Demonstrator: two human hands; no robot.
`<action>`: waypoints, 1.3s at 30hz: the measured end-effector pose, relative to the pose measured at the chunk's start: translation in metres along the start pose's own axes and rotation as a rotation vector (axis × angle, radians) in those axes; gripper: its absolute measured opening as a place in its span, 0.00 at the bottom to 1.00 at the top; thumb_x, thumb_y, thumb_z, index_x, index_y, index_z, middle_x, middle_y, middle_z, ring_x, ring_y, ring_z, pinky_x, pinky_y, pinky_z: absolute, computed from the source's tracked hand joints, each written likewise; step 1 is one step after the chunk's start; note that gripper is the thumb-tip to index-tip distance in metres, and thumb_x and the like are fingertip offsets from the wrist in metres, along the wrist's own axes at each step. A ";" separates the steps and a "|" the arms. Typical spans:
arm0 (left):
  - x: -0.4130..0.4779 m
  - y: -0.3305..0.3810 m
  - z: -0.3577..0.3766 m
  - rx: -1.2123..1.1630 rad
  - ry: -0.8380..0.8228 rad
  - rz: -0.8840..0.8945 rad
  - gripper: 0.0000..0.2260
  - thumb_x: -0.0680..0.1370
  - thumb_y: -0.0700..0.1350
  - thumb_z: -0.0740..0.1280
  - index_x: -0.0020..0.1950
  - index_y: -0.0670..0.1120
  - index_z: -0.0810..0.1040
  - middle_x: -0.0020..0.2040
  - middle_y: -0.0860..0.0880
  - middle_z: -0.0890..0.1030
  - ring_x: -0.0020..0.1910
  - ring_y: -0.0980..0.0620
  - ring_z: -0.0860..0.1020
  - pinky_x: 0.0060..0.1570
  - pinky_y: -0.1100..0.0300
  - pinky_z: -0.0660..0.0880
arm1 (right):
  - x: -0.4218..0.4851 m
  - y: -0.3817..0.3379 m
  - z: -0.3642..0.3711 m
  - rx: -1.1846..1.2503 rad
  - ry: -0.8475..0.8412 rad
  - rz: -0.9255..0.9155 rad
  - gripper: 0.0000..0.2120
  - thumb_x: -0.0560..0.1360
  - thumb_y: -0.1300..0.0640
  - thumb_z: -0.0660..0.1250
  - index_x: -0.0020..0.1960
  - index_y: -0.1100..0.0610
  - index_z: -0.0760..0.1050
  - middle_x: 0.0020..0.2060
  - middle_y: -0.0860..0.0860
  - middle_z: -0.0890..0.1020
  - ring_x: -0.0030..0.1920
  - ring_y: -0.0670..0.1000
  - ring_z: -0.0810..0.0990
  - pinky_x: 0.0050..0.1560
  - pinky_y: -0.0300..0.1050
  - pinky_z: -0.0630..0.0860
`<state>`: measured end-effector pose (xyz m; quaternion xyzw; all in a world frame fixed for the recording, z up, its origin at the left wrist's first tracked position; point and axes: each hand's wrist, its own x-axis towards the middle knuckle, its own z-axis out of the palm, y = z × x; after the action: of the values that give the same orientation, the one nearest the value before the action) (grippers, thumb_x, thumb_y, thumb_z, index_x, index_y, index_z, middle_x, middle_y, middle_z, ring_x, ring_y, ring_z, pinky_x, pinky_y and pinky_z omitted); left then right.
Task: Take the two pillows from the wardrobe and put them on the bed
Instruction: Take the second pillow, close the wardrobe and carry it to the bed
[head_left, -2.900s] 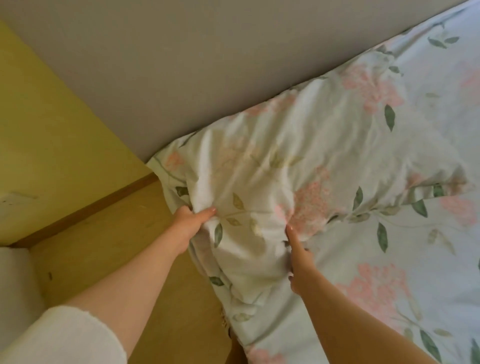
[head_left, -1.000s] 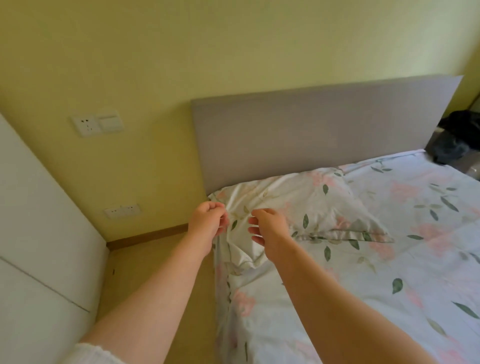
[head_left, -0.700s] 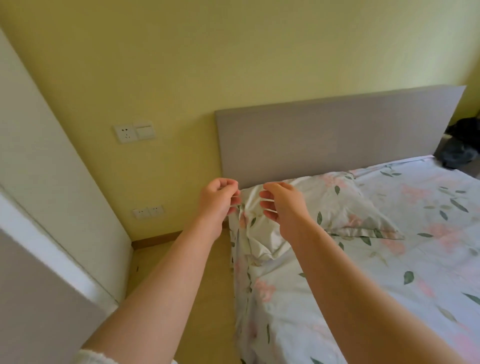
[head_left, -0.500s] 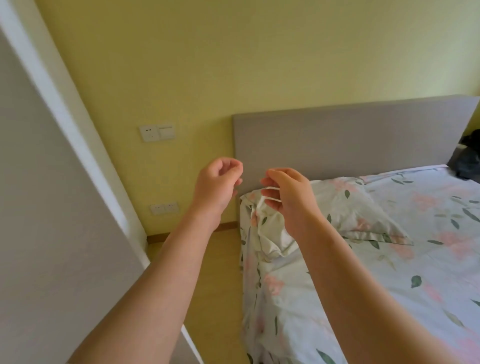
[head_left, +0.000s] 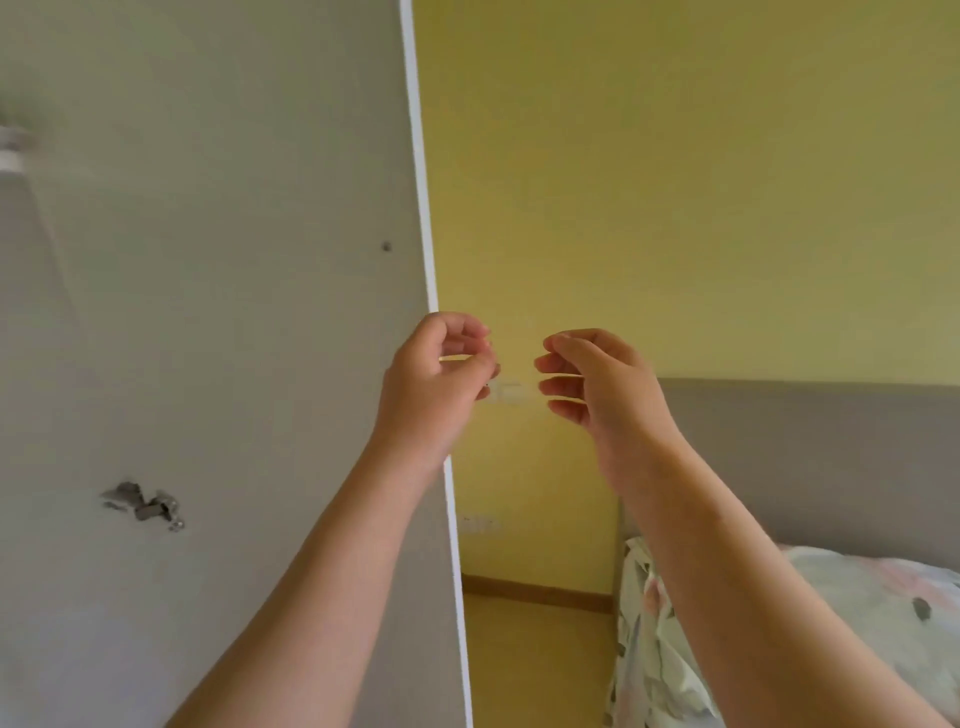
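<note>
Pale grey board of the wardrobe door (head_left: 208, 312) fills the left half of view, its white edge running down the middle, a metal hinge (head_left: 145, 506) on its face. Left hand (head_left: 436, 384) raised in front of that edge, fingers curled loosely, grip empty. Right hand (head_left: 602, 384) level with it, just beside, fingers half curled, also grasping nothing. One flowered pillow (head_left: 857, 597) lies at the head of the bed (head_left: 654, 675), against the grey headboard (head_left: 810, 457), low right and partly behind the right forearm. No second pillow in view; wardrobe interior not visible from here. Judgement: one pillow placed, the other likely to be fetched. Risk: the door edge sits right at the left knuckles, so a quick turn could knock the hand against it; a bulky pillow pulled out might catch on the door.
</note>
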<state>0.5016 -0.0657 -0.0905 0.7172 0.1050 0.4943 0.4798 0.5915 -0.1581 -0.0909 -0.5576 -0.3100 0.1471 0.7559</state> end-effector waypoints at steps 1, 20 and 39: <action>0.001 0.008 -0.009 0.029 0.035 0.016 0.11 0.75 0.37 0.64 0.40 0.53 0.75 0.44 0.50 0.77 0.48 0.45 0.81 0.46 0.54 0.78 | -0.001 -0.007 0.009 0.009 -0.046 -0.014 0.07 0.76 0.60 0.61 0.40 0.53 0.74 0.34 0.47 0.79 0.32 0.46 0.75 0.37 0.39 0.70; 0.005 0.098 -0.204 0.588 0.504 0.144 0.12 0.73 0.38 0.65 0.37 0.55 0.74 0.38 0.53 0.78 0.40 0.52 0.76 0.46 0.58 0.74 | -0.022 -0.068 0.202 0.024 -0.577 -0.194 0.08 0.75 0.61 0.61 0.39 0.54 0.73 0.34 0.49 0.77 0.31 0.48 0.73 0.34 0.39 0.69; 0.004 0.204 -0.446 1.850 0.737 0.437 0.14 0.73 0.36 0.59 0.56 0.47 0.76 0.55 0.48 0.79 0.60 0.44 0.72 0.58 0.54 0.63 | -0.083 -0.113 0.477 0.110 -0.814 -0.683 0.04 0.75 0.59 0.61 0.43 0.54 0.73 0.34 0.45 0.75 0.37 0.46 0.72 0.37 0.34 0.68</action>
<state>0.0768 0.0917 0.0957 0.6135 0.4539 0.4862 -0.4258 0.2124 0.1152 0.0781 -0.2825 -0.7339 0.1133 0.6073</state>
